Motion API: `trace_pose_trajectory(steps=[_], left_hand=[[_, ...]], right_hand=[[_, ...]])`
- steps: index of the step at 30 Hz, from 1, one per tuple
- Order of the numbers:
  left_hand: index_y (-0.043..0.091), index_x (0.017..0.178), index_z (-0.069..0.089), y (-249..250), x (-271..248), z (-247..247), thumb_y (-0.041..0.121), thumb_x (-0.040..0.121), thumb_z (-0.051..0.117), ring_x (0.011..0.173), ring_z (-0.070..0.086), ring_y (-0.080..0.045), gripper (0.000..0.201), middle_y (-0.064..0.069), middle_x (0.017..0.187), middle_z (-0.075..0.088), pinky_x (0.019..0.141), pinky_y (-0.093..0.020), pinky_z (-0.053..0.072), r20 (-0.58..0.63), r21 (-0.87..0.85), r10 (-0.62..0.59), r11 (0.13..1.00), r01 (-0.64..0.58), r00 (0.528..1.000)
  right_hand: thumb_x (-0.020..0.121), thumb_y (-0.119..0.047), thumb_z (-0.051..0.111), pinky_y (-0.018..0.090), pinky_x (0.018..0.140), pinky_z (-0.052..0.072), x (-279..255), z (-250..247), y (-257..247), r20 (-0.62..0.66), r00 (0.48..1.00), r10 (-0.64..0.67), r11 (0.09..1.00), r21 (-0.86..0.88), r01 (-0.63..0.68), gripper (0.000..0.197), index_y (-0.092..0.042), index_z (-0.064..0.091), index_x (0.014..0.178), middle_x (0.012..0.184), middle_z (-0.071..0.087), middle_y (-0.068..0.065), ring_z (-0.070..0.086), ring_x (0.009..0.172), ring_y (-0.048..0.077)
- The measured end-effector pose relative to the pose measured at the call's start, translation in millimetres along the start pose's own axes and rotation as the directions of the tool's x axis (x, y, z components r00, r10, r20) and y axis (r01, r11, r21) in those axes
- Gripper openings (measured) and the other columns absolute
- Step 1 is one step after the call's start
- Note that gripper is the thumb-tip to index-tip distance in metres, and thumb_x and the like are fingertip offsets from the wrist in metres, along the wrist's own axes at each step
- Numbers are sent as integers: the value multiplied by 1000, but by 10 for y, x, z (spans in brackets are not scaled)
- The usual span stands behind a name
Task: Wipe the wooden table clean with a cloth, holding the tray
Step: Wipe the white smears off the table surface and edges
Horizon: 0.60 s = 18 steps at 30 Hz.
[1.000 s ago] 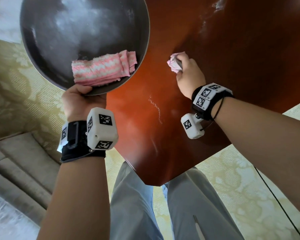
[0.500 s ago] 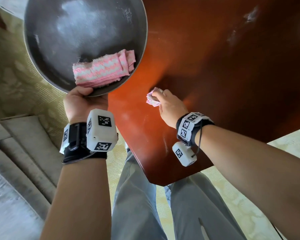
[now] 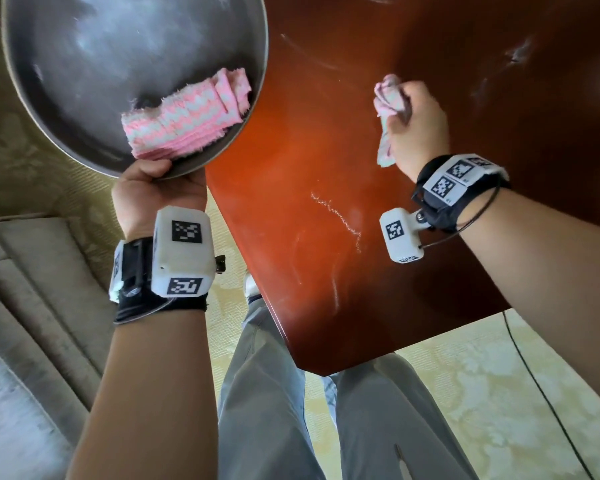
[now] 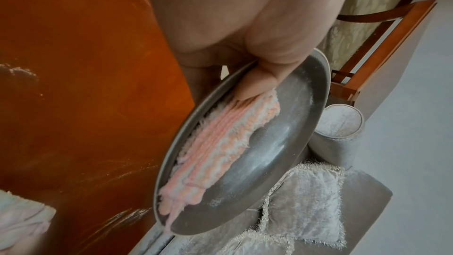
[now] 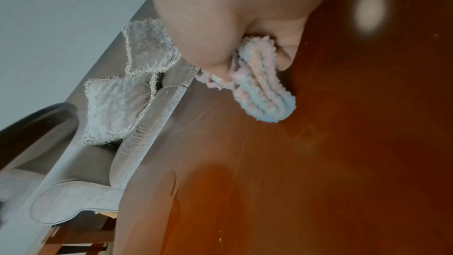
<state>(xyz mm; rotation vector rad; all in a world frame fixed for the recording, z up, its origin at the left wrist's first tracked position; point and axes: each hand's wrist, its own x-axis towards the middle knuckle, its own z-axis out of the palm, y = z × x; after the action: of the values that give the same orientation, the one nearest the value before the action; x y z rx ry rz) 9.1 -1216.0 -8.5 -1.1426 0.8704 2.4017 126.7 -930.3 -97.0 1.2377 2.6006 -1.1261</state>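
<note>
Left hand [image 3: 158,188] holds the round metal tray [image 3: 84,64] by its near rim, thumb over the edge, beside the wooden bench [image 3: 326,237]. A folded pink cloth [image 3: 187,119] lies in the tray. Right hand [image 3: 414,129], grip closed around a bunched cloth [image 3: 388,97], presses it on the bench, near white streaks [image 3: 336,213].

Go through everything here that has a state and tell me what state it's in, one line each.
Left hand: grips the tray rim, thumb on the folded cloth.
Right hand: grips the wiping cloth.
Tray: held off the table, dusty inside.
Folded cloth: lying in the tray.
Wiping cloth: bunched up.
Wooden table: white streaks remain.
</note>
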Motion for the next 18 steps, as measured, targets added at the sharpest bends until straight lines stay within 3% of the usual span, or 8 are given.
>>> trace_pose_trajectory(steps=[2,5,7,11,15,18], left_hand=[[-3,114,60,46,4,-19,-8,61,37,119,60,-41,58,-22,131,61,93,-48,55,12,-9,-13,1000,14,1000],[-4,114,60,114,24,-49,-8,61,36,110,65,-41,59,-24,118,66,86,-49,58,37,-5,-22,1000,22,999],[-5,115,61,165,52,-70,-8,61,36,114,63,-41,59,-24,115,67,89,-49,56,46,-13,-27,1000,28,999],[-7,110,63,254,130,-111,-9,62,36,109,65,-42,56,-26,112,68,93,-51,53,51,-48,-29,998,32,998],[-8,104,64,313,173,-157,-10,61,36,99,68,-43,51,-26,108,68,94,-51,52,53,-59,-31,998,34,998],[-7,105,64,361,193,-189,-9,61,37,101,68,-42,52,-25,109,68,98,-50,50,58,-53,-40,998,43,998]], right_hand=[[92,-9,46,29,80,45,56,12,50,-31,999,11,995,-96,-14,34,-20,55,123,118,56,7,59,101,25],[92,-7,46,34,73,44,52,49,85,-18,1000,21,973,-229,-25,37,-22,51,126,120,50,11,59,98,33],[91,-4,47,36,73,44,45,112,100,4,1000,12,964,-265,-10,45,-26,48,130,119,48,12,58,97,36],[88,4,46,36,71,47,35,251,42,65,996,-68,959,-272,83,60,-37,46,132,113,49,10,58,89,31],[87,3,48,37,67,48,-21,399,-109,150,977,-149,932,-309,189,60,-38,45,130,108,49,8,57,88,29],[88,4,46,37,66,49,-99,488,-181,185,967,-177,926,-303,228,60,-38,45,132,105,49,7,56,87,28]])
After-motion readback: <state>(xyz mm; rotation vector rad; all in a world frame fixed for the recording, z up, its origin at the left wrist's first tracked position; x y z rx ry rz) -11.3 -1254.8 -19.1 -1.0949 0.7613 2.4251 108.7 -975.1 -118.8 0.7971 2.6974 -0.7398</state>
